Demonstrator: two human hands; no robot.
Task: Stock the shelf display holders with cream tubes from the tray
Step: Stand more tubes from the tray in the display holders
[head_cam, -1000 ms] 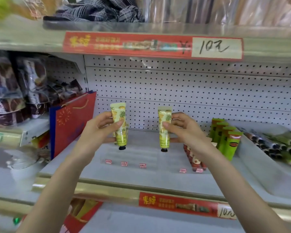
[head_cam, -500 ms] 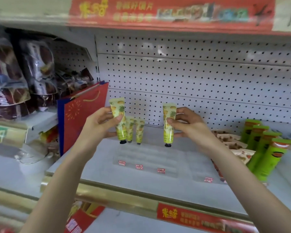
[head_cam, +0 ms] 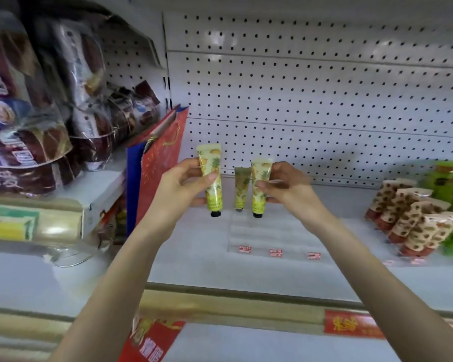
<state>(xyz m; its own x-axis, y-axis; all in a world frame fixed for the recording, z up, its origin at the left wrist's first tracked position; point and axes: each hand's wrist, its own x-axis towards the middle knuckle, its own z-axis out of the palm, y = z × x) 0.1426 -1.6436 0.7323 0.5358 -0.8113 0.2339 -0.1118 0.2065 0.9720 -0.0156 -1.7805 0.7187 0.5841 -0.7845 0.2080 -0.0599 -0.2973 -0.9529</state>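
Your left hand (head_cam: 179,189) pinches the left tube (head_cam: 213,178), your right hand (head_cam: 285,186) the right tube (head_cam: 259,190), caps down; the right hangs nearer the holder (head_cam: 272,235).

Rear tube (head_cam: 239,189) half hidden, holder labels (head_cam: 276,252) unreadable

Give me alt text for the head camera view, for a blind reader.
The left hand holds one yellow cream tube cap-down, the right hand a second tube, above a white shelf bearing a clear display holder. A third tube stands between them.
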